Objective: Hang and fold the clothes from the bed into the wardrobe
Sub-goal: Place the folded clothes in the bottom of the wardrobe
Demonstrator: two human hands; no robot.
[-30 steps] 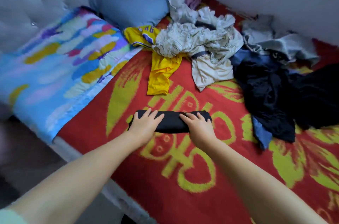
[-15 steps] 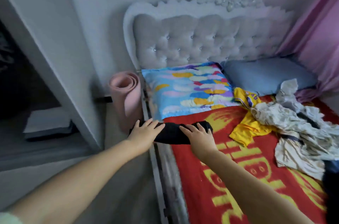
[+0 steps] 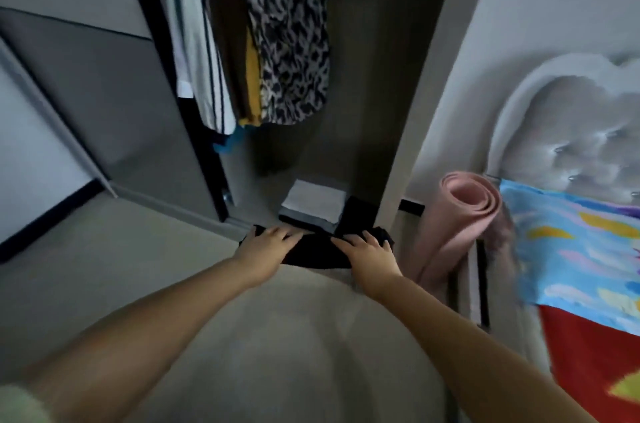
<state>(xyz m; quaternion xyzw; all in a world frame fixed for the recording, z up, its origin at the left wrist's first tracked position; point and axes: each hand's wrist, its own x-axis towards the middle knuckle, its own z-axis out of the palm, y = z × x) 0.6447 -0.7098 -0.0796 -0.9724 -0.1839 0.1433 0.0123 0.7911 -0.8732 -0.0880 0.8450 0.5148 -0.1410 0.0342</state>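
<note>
**Folded black garment carried to the wardrobe**

Half a second ago I held this bundle over the bed's edge; now I face the open wardrobe (image 3: 349, 117) and the bed sits at the right edge of the frame. My left hand (image 3: 266, 246) and right hand (image 3: 369, 254) each grip an end of the folded black garment (image 3: 317, 252), fingers curled over the top. It sits at centre frame, its long axis running left to right, level, just in front of the stack of folded clothes (image 3: 311, 206) on the wardrobe floor. I can read no writing anywhere.
</note>
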